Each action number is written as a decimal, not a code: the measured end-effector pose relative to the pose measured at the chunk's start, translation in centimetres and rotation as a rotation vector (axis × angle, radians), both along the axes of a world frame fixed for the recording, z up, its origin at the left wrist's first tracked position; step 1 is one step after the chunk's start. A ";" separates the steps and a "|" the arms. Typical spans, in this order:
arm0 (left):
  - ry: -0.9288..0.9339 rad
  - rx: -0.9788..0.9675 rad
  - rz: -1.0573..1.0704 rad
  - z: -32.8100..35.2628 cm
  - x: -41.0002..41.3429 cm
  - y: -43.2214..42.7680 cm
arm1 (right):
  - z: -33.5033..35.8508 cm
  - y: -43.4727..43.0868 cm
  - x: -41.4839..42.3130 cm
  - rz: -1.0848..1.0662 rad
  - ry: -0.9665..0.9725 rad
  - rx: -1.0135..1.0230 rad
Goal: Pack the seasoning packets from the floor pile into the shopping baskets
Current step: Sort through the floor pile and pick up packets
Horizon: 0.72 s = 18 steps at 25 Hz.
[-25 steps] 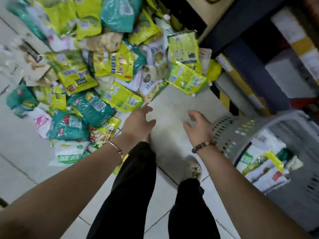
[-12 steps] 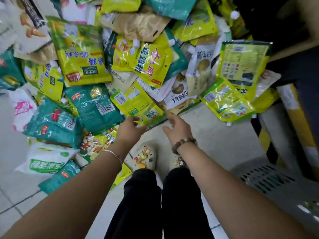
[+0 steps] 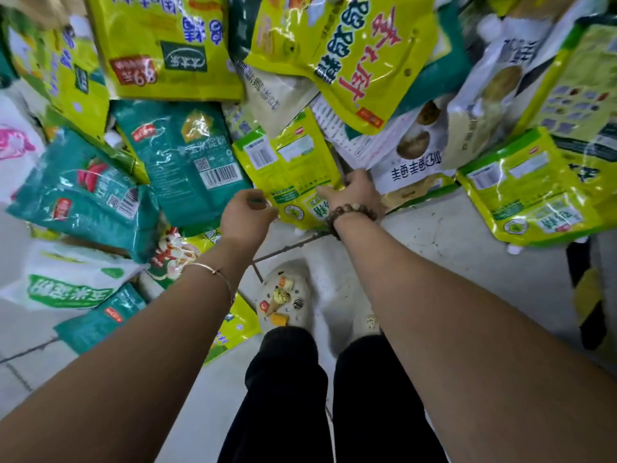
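Where the pile of seasoning packets [image 3: 334, 61] covers the upper half of the frame on the pale floor [image 3: 450, 262], a yellow-green packet [image 3: 290, 162] is seen at the centre, at the pile's lower edge. It is a glossy, flat pouch, overlapped at its top by white and yellow pouches. A white barcode label and a white text panel are printed near its top, green bands lower down and a round seal near the bottom. The characters there are upside down and partly covered. To its left a teal packet [image 3: 187, 162] is marked 玉米淀粉 above a barcode, and the same words are carried on a green band by a white bag [image 3: 66, 285] at lower left. A matching pouch [image 3: 531, 192] lies at right.

The packet's lower right corner is gripped by the right hand [image 3: 354, 193], with the thumb laid across the face and the fingers curled round the edge. The left hand [image 3: 247, 212] is held at the lower left edge with fingers curled; whether the packet is pinched by it cannot be told. A bead bracelet [image 3: 350, 213] is worn on the right wrist, a thin bangle [image 3: 213, 270] on the left.
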<state>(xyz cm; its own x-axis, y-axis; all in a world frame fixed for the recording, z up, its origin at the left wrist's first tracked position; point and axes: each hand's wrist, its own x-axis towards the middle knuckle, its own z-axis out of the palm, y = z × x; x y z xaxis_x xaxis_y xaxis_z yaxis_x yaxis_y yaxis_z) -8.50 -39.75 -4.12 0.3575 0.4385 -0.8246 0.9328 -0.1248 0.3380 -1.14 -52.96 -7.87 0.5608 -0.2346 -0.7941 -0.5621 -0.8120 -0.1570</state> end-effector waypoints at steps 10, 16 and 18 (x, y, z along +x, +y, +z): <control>0.083 -0.319 0.319 3.2 -1.2 0.0 | 7.0 -2.9 -1.2 -0.058 -0.006 0.664; -0.156 -0.789 0.775 6.1 -1.4 -0.9 | 11.1 -3.9 0.5 -0.139 0.154 0.751; -0.257 -0.717 0.797 6.5 -0.8 -0.9 | 11.8 -3.4 3.0 0.050 -0.078 0.529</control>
